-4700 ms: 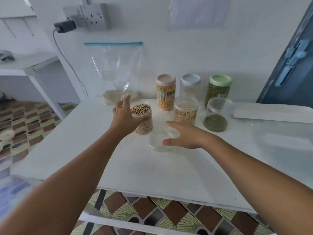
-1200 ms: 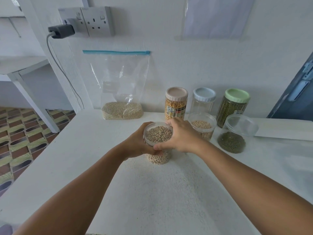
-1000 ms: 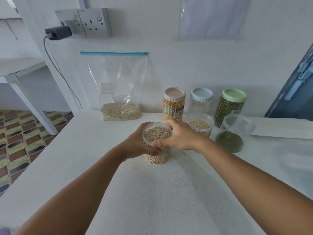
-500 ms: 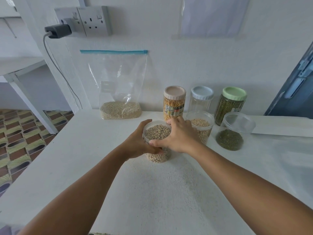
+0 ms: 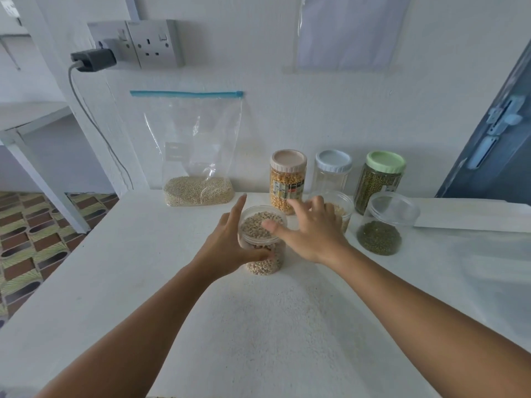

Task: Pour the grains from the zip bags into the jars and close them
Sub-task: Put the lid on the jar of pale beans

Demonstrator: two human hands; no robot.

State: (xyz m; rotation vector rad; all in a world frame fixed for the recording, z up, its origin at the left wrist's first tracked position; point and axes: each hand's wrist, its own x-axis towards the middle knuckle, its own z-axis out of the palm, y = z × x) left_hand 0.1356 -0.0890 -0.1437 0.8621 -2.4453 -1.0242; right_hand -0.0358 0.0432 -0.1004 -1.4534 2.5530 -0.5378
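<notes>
White table (image 5: 120, 271), lidded bean jar (image 5: 263, 239) between both spread hands.

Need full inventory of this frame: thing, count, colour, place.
zip bag: 1, clear with blue seal, pale grains at bottom, against wall
short jars: 3, clear; beige beans between the hands, pale grains behind right hand, green grains at right
tall jars: 3, pink, blue and green lids, along wall
table: 1, white
wall sockets: 2, grey, black charger plugged in
left hand: 1, fingers extended, against bean jar
right hand: 1, spread open beside bean jar
</notes>
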